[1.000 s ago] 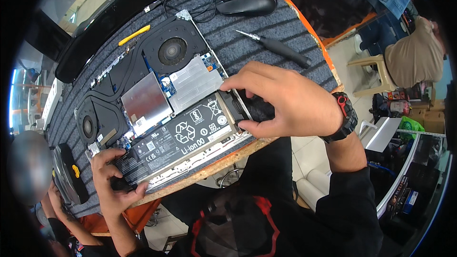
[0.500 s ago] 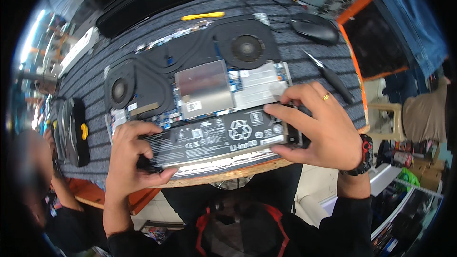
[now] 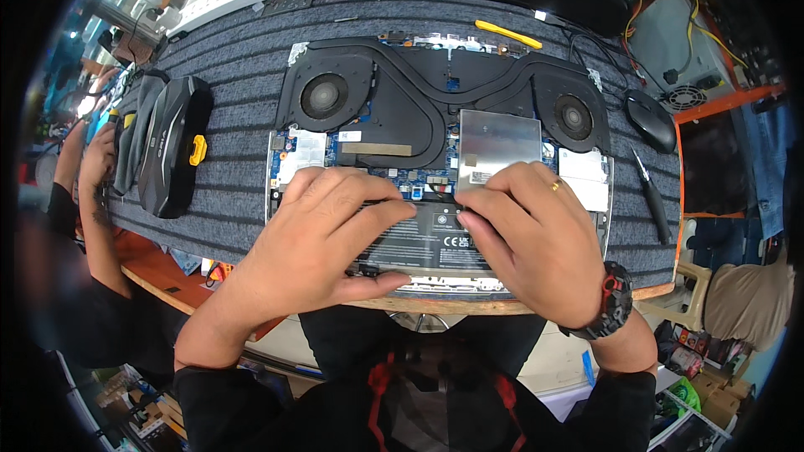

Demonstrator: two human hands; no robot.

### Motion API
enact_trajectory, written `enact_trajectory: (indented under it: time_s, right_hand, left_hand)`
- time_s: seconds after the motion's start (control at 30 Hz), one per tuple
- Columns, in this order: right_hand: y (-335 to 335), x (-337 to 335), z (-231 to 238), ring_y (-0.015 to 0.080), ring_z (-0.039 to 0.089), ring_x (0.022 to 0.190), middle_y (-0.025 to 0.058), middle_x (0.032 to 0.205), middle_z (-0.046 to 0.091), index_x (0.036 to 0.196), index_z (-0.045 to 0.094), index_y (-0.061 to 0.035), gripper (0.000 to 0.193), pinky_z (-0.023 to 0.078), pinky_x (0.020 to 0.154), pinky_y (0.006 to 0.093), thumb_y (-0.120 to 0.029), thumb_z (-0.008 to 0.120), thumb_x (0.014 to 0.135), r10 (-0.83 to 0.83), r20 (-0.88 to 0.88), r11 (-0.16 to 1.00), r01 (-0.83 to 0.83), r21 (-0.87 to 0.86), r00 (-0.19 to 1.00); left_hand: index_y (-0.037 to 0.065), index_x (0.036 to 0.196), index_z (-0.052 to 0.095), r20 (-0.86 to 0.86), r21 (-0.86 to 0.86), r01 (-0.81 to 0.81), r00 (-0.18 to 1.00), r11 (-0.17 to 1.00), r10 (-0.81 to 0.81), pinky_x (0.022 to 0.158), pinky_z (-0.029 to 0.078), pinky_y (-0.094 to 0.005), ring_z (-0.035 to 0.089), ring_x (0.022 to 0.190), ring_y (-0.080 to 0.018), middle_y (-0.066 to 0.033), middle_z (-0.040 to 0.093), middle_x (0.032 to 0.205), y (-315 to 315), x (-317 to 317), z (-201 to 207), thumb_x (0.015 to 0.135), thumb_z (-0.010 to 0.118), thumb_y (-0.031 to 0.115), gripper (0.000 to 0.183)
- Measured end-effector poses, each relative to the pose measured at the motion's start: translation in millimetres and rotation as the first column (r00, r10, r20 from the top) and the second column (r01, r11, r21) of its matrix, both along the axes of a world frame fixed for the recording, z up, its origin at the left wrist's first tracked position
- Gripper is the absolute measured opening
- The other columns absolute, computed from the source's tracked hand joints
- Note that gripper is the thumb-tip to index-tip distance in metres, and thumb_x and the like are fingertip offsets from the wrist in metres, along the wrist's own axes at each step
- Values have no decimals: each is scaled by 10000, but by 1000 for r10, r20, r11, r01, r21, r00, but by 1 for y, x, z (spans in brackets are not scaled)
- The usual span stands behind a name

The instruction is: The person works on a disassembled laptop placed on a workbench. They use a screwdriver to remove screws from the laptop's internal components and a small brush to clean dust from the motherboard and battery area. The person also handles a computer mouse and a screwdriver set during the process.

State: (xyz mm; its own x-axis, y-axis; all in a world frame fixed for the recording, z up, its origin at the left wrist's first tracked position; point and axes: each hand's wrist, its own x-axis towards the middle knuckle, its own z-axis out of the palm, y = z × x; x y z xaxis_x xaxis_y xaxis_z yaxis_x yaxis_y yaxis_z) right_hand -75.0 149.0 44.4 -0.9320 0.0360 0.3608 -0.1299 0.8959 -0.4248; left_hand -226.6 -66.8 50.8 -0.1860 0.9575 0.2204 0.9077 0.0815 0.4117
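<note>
An opened laptop base point(image 3: 394, 117) lies on the table with its boards and two cooling fans exposed. Along its near side sits a black, flat laptop battery point(image 3: 435, 247) with white print, partly covered by my hands. My left hand point(image 3: 322, 238) spans the battery, fingers at its far edge and thumb by its near edge. Thumb and forefinger of my right hand point(image 3: 532, 234) are closed together at the battery's far edge, beside short dark wires point(image 3: 440, 190) and a small connector. Whatever is between those fingertips is hidden. A silver metal plate point(image 3: 500, 138) lies just beyond.
Right of the laptop are a pointed black-handled tool point(image 3: 651, 197) and a black mouse point(image 3: 649, 120). A yellow pry tool point(image 3: 508, 33) lies behind it. At left stands a black-grey case point(image 3: 173, 146); a co-worker's hand point(image 3: 98, 151) is farther left. A white power strip point(image 3: 224, 2) lies at the back.
My view has shifted, so the laptop appears farther right and more level. My right hand has left the battery's right end for the wires at its far edge; my left hand has come inward over the battery.
</note>
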Motion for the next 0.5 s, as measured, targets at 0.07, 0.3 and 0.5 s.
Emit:
enact_trajectory:
  time_s: [0.07,0.3,0.5]
  right_hand:
    - [-5,-9,-3,243,601,874,54,945,574,1007,679,-67,197,489,711,367,-106,771,838,22,-21,996,-20,86,1000]
    - [-26,-23,13,291,615,871,90,920,584,939,663,-60,114,509,710,404,-96,743,867,-69,110,976,44,211,992]
    - [-21,-35,24,363,620,856,144,871,606,909,625,-19,125,503,729,448,-63,733,862,-58,292,996,36,80,955]
  left_hand:
    - [88,1213,667,-1,11,-2,1000,1000,2,965,420,-408,604,1122,-276,-64,644,1215,-2,1,-1,721,896,357,606]
    - [82,1199,678,-74,77,-14,997,997,20,953,437,-405,604,1141,-262,-63,623,1270,-15,7,-21,782,828,398,544]
    - [74,1188,669,-50,163,0,999,987,8,949,446,-409,599,1153,-267,-80,615,1281,-17,7,-30,815,797,377,498]
